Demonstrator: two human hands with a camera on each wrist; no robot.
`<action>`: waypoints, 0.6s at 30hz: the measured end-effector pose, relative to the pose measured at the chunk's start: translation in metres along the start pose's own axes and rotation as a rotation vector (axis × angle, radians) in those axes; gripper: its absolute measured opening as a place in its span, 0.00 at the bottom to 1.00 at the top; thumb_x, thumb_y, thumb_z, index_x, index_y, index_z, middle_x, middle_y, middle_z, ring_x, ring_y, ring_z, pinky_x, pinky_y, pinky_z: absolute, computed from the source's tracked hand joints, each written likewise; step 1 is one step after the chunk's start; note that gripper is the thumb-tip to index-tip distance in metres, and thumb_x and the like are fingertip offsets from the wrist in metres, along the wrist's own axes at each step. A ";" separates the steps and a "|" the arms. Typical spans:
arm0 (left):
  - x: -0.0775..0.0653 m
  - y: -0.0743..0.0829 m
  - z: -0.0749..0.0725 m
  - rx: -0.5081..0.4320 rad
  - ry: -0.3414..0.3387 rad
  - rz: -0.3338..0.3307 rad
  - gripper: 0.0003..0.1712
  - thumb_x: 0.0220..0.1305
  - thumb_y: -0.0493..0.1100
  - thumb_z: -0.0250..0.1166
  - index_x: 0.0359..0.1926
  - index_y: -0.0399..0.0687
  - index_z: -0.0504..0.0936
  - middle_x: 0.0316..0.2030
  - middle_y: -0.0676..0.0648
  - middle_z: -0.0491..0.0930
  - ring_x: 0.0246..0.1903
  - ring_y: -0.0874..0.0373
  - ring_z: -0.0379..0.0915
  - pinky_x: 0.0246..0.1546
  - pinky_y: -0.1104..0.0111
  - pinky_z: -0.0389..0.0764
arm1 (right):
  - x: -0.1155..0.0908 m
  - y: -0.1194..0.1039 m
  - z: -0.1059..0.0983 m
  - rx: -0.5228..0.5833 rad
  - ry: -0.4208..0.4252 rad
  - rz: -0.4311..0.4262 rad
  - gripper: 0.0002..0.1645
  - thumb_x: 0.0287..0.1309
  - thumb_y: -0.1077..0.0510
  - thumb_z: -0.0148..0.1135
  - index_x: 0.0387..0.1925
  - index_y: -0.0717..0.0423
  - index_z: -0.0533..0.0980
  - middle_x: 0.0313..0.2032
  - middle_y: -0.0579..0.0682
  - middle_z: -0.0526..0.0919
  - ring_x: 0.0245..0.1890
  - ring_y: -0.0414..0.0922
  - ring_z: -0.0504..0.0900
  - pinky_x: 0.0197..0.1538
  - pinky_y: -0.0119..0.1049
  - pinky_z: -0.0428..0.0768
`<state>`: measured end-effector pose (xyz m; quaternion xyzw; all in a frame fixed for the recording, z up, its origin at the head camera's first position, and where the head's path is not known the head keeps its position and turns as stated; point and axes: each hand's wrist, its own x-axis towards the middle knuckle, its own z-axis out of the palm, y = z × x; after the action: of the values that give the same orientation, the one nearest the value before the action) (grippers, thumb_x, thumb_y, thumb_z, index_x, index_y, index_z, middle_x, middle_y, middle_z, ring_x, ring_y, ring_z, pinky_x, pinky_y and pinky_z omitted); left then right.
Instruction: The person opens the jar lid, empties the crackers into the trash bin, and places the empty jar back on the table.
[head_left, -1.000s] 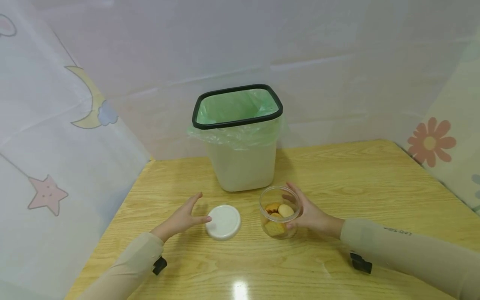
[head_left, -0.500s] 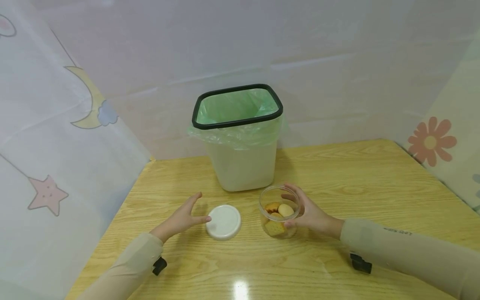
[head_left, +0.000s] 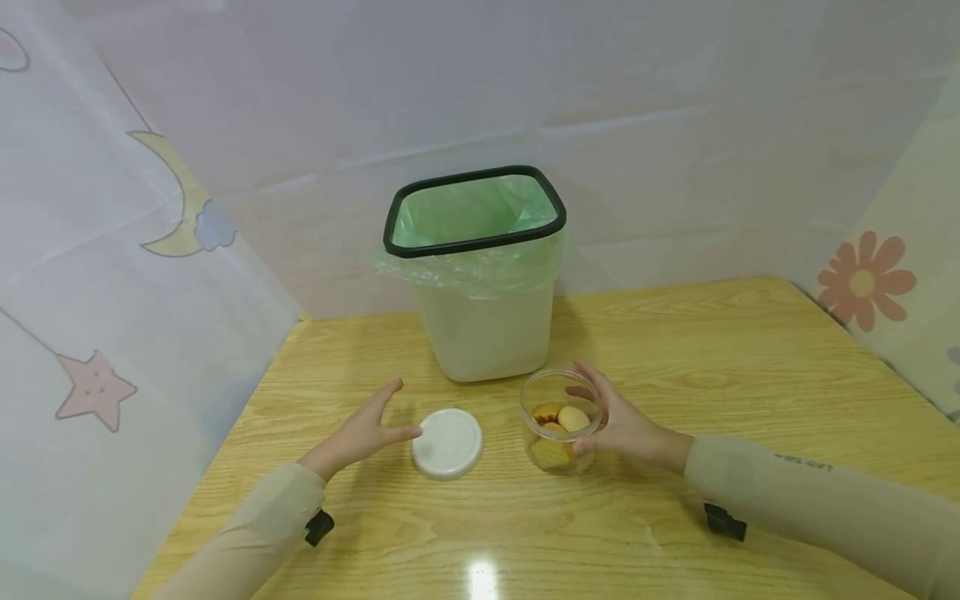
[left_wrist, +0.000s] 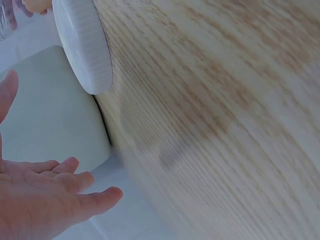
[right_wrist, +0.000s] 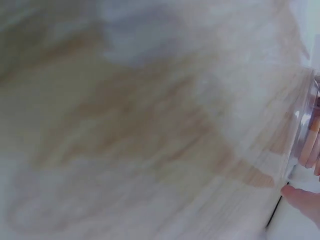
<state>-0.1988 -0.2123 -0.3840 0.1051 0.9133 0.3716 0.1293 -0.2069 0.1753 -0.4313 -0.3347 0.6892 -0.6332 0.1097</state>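
Note:
A clear, lidless round jar (head_left: 531,437) with several cookies (head_left: 573,419) inside stands right of centre. My right hand (head_left: 628,429) grips its right side, fingers behind and thumb in front. Only a fingertip (right_wrist: 302,199) and the jar's wall (right_wrist: 296,145) show at the edge of the right wrist view. To the jar's left, a white round lid (head_left: 447,444) lies flat on the table. My left hand (head_left: 362,433) holds nothing, thumb and fingers spread beside the lid, thumb tip right at its edge. In the left wrist view, its fingers (left_wrist: 92,202) extend loosely.
Behind the jar and lid stands a pale bin (head_left: 491,329) with a black rim and a green plastic liner (head_left: 468,208). Everything rests on a wooden table (head_left: 712,358). Patterned cloth (head_left: 675,167) hangs along the back and sides.

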 end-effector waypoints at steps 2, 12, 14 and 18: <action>0.000 0.000 0.000 -0.004 0.000 -0.001 0.54 0.63 0.50 0.68 0.75 0.32 0.44 0.73 0.32 0.45 0.71 0.33 0.39 0.66 0.39 0.48 | 0.002 0.000 0.000 -0.008 -0.010 0.000 0.76 0.48 0.47 0.76 0.72 0.68 0.27 0.71 0.73 0.28 0.66 0.77 0.39 0.51 0.54 0.78; -0.001 -0.002 -0.002 -0.012 0.005 -0.005 0.54 0.63 0.49 0.68 0.75 0.33 0.44 0.73 0.32 0.45 0.71 0.33 0.38 0.65 0.39 0.48 | 0.003 0.001 0.001 -0.050 0.033 -0.037 0.63 0.50 0.60 0.75 0.72 0.69 0.40 0.70 0.72 0.45 0.66 0.75 0.48 0.53 0.50 0.77; -0.001 -0.002 -0.002 -0.013 0.006 -0.002 0.54 0.63 0.49 0.68 0.75 0.32 0.44 0.73 0.32 0.45 0.71 0.33 0.38 0.65 0.39 0.48 | 0.003 0.001 0.002 -0.066 0.041 -0.048 0.62 0.51 0.60 0.75 0.71 0.70 0.40 0.69 0.72 0.46 0.65 0.75 0.49 0.54 0.58 0.74; 0.000 -0.001 -0.003 -0.012 0.013 0.004 0.54 0.63 0.49 0.68 0.74 0.32 0.44 0.73 0.32 0.45 0.71 0.33 0.39 0.65 0.39 0.48 | 0.003 0.002 0.002 -0.083 0.050 -0.051 0.63 0.51 0.60 0.74 0.72 0.69 0.39 0.70 0.72 0.46 0.65 0.74 0.50 0.55 0.70 0.66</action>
<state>-0.1997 -0.2155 -0.3825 0.1037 0.9117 0.3781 0.1232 -0.2085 0.1723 -0.4324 -0.3404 0.7086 -0.6150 0.0621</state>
